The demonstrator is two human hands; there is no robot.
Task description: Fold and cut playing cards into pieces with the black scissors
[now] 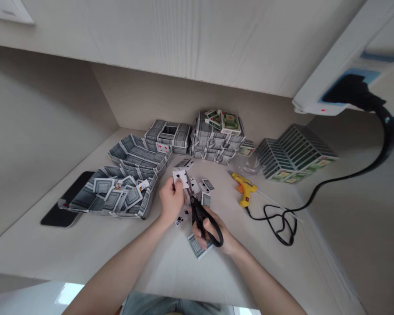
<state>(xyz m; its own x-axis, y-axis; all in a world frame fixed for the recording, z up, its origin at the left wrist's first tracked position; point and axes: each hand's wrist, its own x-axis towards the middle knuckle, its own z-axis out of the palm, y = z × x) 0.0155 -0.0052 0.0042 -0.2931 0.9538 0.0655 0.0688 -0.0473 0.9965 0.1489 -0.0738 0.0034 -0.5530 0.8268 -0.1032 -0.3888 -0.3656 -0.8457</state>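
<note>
Between the thumb and fingers of my left hand [171, 197] is a playing card [180, 178] with black spades, held face up above the desk. My right hand [213, 230] grips black-handled scissors [200, 214], whose blades reach the card's right side; whether they touch it I cannot tell. Under and around both hands lie several loose cards and cut pieces, among them a spade card [181, 218] and a face-down card [198, 247] near my right fingers. To the left, a card-covered tray [144, 210] holds a heap of small card pieces.
A yellow glue gun [246, 189] lies at the right, its black cord [318, 186] running up to a power strip [335, 83]. Stacked card boxes [304, 151], card-covered cases [213, 140] and another tray [138, 153] stand behind. A black phone [65, 205] lies partly under the left tray.
</note>
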